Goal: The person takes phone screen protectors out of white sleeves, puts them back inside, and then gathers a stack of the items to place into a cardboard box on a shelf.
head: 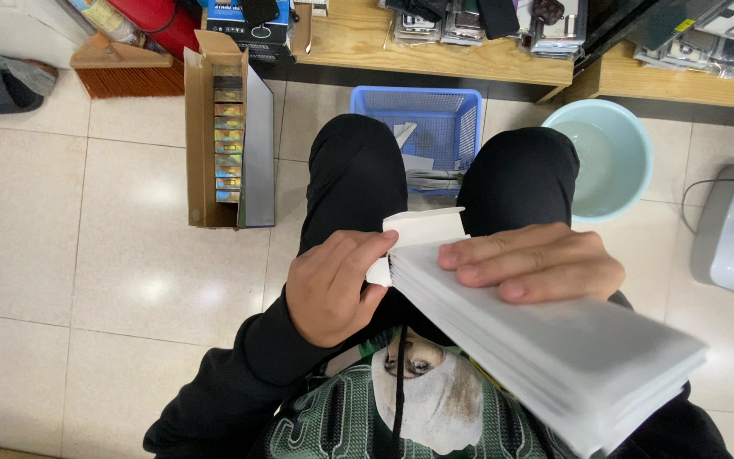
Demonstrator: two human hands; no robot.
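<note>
White stack of flat paper sleeves (554, 348) held over the lap, above the tiled floor (70, 246). Right hand (533, 263) lies flat on top, fingers pressed together, clamping the pile. Left hand (333, 285) pinches the top sleeve's flap (422, 228) at the near end, thumb and forefinger closed on it. Judgement: peel one layer only, keep the pile square. Blue basket (418, 119) beyond the knees.
</note>
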